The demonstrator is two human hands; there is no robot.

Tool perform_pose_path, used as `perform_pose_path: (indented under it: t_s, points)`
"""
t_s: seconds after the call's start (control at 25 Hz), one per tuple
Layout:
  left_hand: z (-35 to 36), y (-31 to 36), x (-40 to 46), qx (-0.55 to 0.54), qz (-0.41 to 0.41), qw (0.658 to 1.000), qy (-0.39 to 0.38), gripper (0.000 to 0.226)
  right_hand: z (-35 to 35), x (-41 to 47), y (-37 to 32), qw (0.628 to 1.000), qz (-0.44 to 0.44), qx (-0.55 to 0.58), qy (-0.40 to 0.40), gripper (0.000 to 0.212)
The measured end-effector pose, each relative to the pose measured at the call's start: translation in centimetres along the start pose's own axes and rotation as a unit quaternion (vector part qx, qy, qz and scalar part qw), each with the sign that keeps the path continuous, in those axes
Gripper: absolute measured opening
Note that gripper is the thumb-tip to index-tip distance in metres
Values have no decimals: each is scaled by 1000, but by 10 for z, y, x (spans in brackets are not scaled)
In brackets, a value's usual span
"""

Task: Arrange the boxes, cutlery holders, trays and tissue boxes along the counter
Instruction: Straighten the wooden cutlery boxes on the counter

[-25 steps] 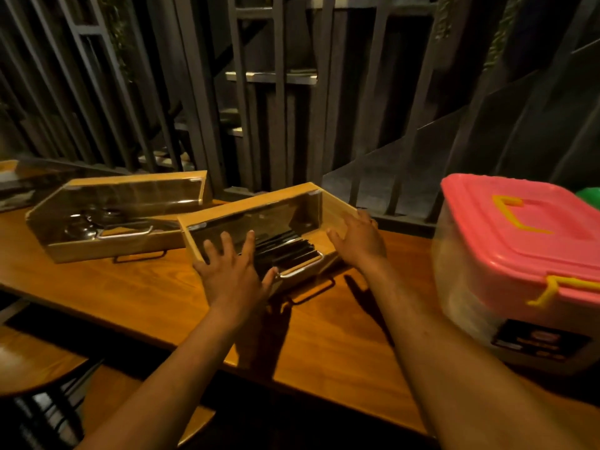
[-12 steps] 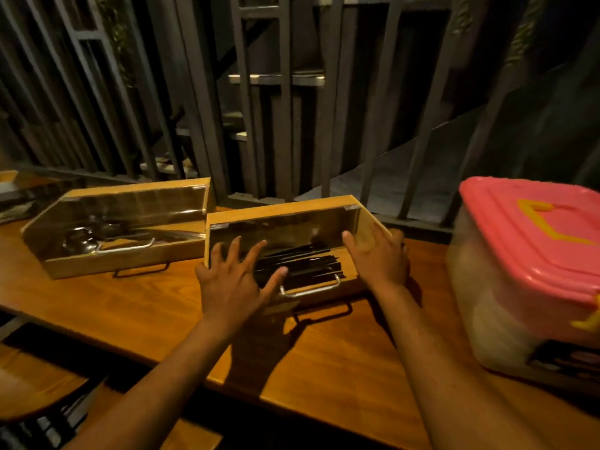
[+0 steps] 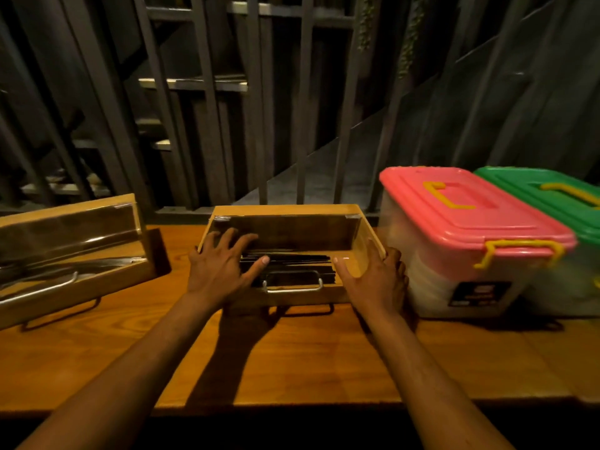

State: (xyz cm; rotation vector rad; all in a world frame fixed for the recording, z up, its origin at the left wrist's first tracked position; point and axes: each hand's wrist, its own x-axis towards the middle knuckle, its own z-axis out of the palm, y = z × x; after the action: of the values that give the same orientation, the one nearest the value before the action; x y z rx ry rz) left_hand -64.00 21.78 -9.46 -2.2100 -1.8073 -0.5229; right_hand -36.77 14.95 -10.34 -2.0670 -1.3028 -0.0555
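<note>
Two hands rest on a single wooden cutlery holder (image 3: 285, 254) that sits on the wooden counter (image 3: 292, 358), squarely in front of the person and close to the counter's far edge. The holder has a clear sloping lid with a metal handle (image 3: 293, 285) at its front, and dark, thin utensils (image 3: 292, 259) lie inside, visible through the lid.

Left hand (image 3: 220, 267): flat on the lid at the holder's left end, fingers spread, thumb pointing toward the middle. It grips nothing; the palm presses on the surface.

Right hand (image 3: 373, 277): placed against the holder's right end, thumb on the lid, fingers wrapped down the outer side wall. It braces the wall rather than closing around it.

A second wooden cutlery holder (image 3: 71, 254) stands to the left on the same counter, apart from the first and turned at a slight angle. Its clear lid reflects light, and metal utensils show inside.

To the right, a clear plastic box with a pink lid (image 3: 467, 241) and yellow clasps stands just beside the right hand. A similar box with a green lid (image 3: 558, 203) stands against its far right side.

Behind the counter, dark metal railings (image 3: 259, 108) rise in front of a staircase.
</note>
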Motion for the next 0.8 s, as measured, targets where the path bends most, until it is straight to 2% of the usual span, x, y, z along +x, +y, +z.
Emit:
perform_pose_path:
  t_s: [0.2,0.36,0.8]
  points:
    - [6,20,4,-23,45,999,2,68,-12,-12,21,996,20,-50,69,78]
    - [8,40,6,-24,49,999,4,67,-21,-10,28,985,-24,-115,124,67]
    - [-1,60,-11,-8,9,1000,-11,69,-30,-5,31,981,-69,-173,44,68]
